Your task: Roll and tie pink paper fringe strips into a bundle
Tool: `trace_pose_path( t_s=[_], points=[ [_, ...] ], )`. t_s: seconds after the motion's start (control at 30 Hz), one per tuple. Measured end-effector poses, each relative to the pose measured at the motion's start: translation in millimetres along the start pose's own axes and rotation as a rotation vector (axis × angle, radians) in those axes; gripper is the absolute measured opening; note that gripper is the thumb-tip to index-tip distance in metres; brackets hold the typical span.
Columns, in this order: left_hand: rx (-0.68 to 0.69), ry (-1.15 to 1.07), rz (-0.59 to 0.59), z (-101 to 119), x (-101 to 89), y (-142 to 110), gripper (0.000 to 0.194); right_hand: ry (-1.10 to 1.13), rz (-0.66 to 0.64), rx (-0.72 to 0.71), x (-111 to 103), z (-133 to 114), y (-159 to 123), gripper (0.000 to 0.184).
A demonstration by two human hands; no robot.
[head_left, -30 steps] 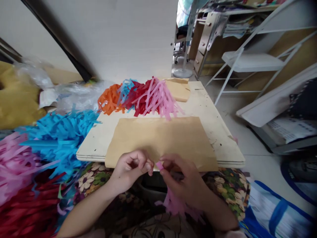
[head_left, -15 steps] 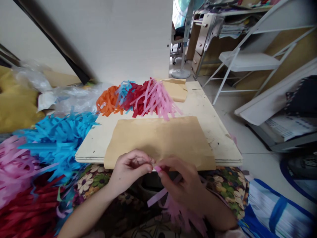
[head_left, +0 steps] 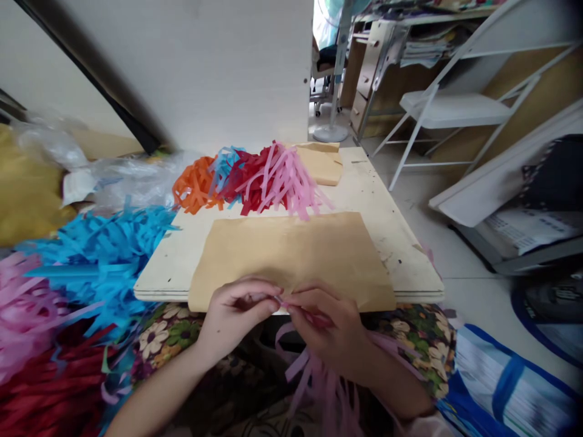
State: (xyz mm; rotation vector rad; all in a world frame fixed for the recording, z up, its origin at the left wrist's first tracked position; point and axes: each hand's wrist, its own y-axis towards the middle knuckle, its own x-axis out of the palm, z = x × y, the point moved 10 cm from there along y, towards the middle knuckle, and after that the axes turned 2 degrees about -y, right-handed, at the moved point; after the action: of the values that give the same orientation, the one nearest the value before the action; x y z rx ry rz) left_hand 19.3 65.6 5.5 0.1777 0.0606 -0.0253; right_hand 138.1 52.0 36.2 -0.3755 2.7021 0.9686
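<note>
My left hand (head_left: 237, 312) and my right hand (head_left: 328, 331) meet fingertip to fingertip just below the near edge of a low wooden board (head_left: 392, 243). Both pinch the top of a bundle of pink paper strips (head_left: 319, 382), whose loose ends hang down and fan out over my lap. A brown paper sheet (head_left: 291, 255) lies flat on the board right beyond my fingers. At the board's far side rests a pile of orange, blue, red and pink fringed strips (head_left: 255, 179).
Heaps of blue paper strips (head_left: 100, 243), pink strips (head_left: 22, 309) and red strips (head_left: 50, 388) lie at my left. A smaller brown paper piece (head_left: 323, 164) sits at the board's far edge. A white folding chair (head_left: 450, 109) and shelves stand at the right, crumpled plastic (head_left: 122, 176) at the left.
The pink strips have loosened and spread downward from my right hand, from a bunched clump to separate hanging ribbons. Both hands stayed close together at the board's near edge.
</note>
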Motion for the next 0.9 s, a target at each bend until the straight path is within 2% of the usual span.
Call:
trace_pose_path(
  t_s=[0.3,0.5,0.63,0.83,0.9],
  points=[
    [0.01,0.046,0.02,1,1.4,-3,0.007,-0.061,0.058,0.114,1,14,-4,0.01],
    [0.103,0.134,0.036,10,0.9,-4,0.009,-0.02,0.081,0.163,0,17,-4,0.008],
    [0.12,0.127,0.087,12,-5.0,-3,0.012,-0.033,0.014,0.184,4,17,-3,0.009],
    [0.104,0.069,0.13,9,-10.7,-3,0.018,-0.216,-0.176,0.195,11,20,-3,0.005],
    [0.087,0.057,0.126,7,-10.2,-3,0.019,-0.246,-0.196,0.196,12,22,-3,0.004]
  ],
)
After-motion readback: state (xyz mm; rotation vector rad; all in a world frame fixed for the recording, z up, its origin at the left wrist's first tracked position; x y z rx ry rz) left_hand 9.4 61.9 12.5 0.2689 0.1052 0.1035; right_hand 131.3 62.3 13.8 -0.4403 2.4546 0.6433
